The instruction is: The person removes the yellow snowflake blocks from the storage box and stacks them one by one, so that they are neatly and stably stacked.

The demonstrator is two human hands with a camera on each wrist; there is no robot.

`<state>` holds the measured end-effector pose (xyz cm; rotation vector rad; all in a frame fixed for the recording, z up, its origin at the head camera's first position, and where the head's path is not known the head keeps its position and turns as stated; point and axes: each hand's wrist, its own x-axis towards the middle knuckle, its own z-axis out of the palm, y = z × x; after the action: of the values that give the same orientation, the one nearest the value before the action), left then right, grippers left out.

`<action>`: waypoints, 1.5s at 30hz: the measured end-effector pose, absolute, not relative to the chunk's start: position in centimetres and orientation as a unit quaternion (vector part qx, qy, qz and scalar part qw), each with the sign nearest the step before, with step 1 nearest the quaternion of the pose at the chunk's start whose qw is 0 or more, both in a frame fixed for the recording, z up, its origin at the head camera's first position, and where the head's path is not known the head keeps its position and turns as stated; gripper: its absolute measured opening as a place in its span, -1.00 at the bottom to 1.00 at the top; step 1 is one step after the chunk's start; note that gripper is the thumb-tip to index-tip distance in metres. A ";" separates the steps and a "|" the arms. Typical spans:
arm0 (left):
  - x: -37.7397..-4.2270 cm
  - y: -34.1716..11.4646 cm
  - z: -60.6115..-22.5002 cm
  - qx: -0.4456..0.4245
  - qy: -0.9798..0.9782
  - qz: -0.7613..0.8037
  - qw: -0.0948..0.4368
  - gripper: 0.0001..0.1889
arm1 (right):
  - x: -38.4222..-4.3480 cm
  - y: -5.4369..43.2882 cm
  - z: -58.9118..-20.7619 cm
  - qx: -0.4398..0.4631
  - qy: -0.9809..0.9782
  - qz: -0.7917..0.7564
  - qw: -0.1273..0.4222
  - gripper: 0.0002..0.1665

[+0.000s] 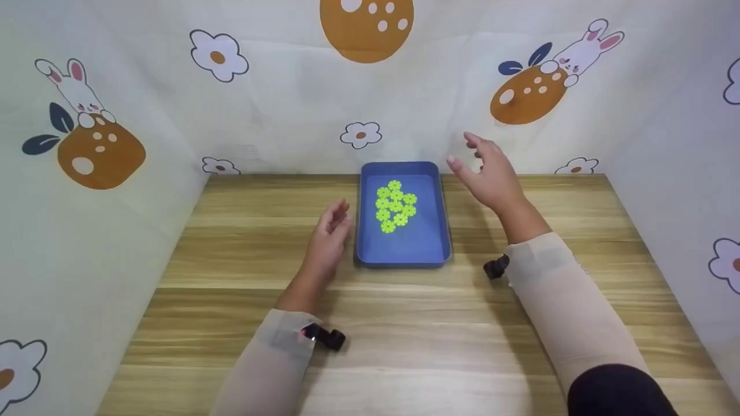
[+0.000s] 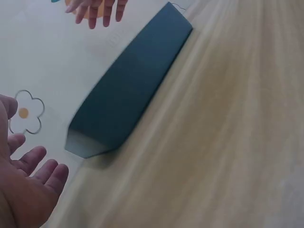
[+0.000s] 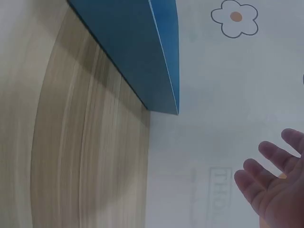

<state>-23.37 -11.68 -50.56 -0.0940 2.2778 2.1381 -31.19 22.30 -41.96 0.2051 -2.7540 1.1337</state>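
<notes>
A blue rectangular tray (image 1: 404,248) stands on the wooden table against the back wall. Several bright green flower-shaped pieces (image 1: 395,205) lie flat in a cluster inside it, left of the tray's middle. My left hand (image 1: 328,240) hovers just off the tray's left side, fingers loosely bent and holding nothing. On the other side, my right hand (image 1: 488,173) is raised beyond the tray's right rim, thumb apart from the fingers, nothing in it. Both wrist views show the tray's outer wall (image 2: 128,85) with the hands apart from it; the green pieces are hidden there.
The wood-grain table (image 1: 243,260) reaches to a back wall (image 1: 277,104) and side walls covered in cloth printed with rabbits, oranges and flowers. Small black cameras (image 1: 326,337) are strapped at both sleeves. A dark rounded shape (image 1: 621,393) covers part of the right forearm.
</notes>
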 end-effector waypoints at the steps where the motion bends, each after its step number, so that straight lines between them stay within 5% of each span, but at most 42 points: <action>1: -23.4 -11.5 -50.8 -0.036 0.717 0.696 0.017 -0.42 | -31.2 22.1 -42.0 0.072 -0.915 0.391 0.076 0.05; 22: -23.6 -11.4 -52.5 -0.018 0.699 0.712 0.055 -0.46 | -32.7 18.5 -42.8 0.048 -0.814 0.579 0.001 -0.56; 45: -23.4 -11.3 -52.6 0.018 0.745 0.664 0.053 -0.47 | -35.9 15.6 -43.9 0.023 -0.790 0.593 -0.153 -0.45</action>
<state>-23.45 -11.25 -52.65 0.0538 2.2649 2.0194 -35.87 15.56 -43.86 0.0808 -2.7563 2.0710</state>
